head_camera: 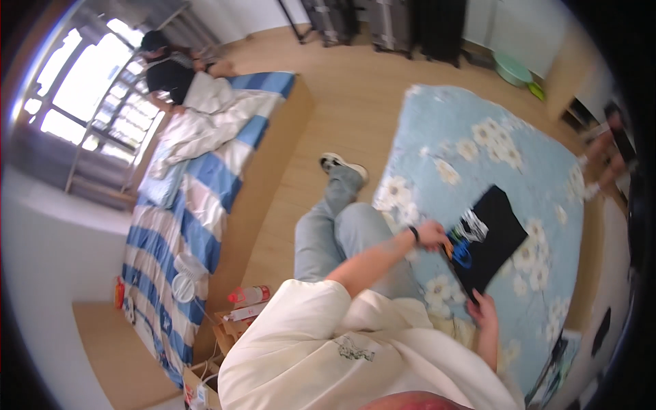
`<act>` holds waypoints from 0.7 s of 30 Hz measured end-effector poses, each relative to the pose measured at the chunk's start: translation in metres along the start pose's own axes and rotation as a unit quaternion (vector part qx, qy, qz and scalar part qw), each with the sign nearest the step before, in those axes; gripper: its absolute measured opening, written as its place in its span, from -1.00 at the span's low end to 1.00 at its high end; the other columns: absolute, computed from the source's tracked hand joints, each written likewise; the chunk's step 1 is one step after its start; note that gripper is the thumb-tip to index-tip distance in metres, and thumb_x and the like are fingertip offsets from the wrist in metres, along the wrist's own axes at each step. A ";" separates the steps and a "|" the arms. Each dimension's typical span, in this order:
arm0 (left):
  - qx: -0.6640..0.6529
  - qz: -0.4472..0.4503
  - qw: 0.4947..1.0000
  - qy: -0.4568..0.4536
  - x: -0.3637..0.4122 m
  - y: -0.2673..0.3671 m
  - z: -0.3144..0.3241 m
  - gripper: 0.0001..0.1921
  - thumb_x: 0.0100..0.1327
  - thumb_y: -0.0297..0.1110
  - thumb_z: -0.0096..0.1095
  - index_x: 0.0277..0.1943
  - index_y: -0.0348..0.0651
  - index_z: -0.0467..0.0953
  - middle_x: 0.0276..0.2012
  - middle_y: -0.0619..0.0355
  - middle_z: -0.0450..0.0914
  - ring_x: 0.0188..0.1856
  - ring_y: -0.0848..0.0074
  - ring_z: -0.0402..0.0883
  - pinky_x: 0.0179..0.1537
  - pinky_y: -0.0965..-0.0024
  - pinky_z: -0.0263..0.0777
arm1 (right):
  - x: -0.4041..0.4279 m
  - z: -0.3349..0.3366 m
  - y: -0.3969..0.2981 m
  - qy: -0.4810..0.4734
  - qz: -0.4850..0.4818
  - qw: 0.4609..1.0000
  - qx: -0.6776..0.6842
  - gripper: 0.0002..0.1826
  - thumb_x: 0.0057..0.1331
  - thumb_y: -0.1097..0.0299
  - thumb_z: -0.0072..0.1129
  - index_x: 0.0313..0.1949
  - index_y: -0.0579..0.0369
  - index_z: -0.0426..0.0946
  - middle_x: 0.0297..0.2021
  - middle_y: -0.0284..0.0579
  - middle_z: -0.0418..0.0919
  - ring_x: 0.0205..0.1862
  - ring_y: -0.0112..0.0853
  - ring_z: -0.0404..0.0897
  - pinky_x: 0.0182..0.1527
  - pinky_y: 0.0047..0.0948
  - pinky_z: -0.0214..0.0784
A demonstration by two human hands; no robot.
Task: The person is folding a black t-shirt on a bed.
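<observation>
A folded black garment [494, 241] with a white, blue and orange print lies on a light blue bedspread [461, 118] with white flowers. My left hand [433, 234], with a dark band at the wrist, grips the garment's left edge beside the print. At the near lower corner, the fingers of my right hand [482, 309] pinch the black cloth. The fingertips of both hands are partly hidden. My legs in light jeans [320, 233] stretch along the bed's left side.
Across the wooden floor [338, 110], a person [171, 69] leans over a second bed with a blue-and-white striped sheet [205, 179] and a crumpled quilt [210, 123]. A small white fan [185, 279] and a bottle [251, 295] are at left. Suitcases [392, 25] and a green basin [512, 69] line the wall.
</observation>
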State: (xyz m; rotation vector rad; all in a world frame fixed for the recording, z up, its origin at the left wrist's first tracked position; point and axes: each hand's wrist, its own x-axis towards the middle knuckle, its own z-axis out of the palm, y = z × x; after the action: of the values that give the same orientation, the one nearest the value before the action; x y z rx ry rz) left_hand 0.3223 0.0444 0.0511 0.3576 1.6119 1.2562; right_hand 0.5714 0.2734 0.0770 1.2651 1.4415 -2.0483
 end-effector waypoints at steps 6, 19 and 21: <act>0.134 -0.087 0.987 0.024 -0.039 0.011 -0.070 -0.82 0.06 -0.30 0.34 -0.40 -0.23 0.54 -0.58 0.13 0.58 -0.63 0.59 0.55 -0.63 0.55 0.45 | 0.028 0.087 0.043 -0.085 0.053 0.994 0.038 -0.66 0.21 0.23 0.27 -0.15 0.11 0.38 -0.51 -0.19 0.56 -0.59 -0.46 0.55 -0.59 -0.54 0.44; 0.483 -0.024 0.849 0.213 -0.061 0.012 -0.044 -0.64 -0.01 -0.13 0.35 -0.24 -0.20 0.54 -0.22 -0.08 0.62 -0.12 0.17 0.60 -0.11 0.23 0.46 | 0.024 0.052 0.021 -0.050 -0.062 0.982 -0.171 -0.71 0.22 0.11 0.18 -0.42 0.10 0.56 -0.56 -0.23 0.58 -0.63 -0.50 0.51 -0.57 -0.51 0.39; 0.526 0.096 0.810 0.242 -0.067 0.026 -0.007 -0.64 0.02 -0.07 0.23 -0.27 -0.19 0.54 -0.21 -0.08 0.62 -0.11 0.19 0.60 -0.12 0.17 0.48 | 0.038 0.037 -0.014 0.059 -0.127 0.989 0.045 -0.81 0.23 0.22 0.14 -0.41 0.05 0.54 -0.56 -0.28 0.55 -0.58 -0.52 0.50 -0.53 -0.53 0.39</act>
State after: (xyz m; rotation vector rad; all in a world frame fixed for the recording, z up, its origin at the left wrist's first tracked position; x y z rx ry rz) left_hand 0.3373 0.0022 0.1078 0.9507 2.7005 0.4532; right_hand 0.5238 0.2547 0.0577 1.3177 1.6542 -2.2578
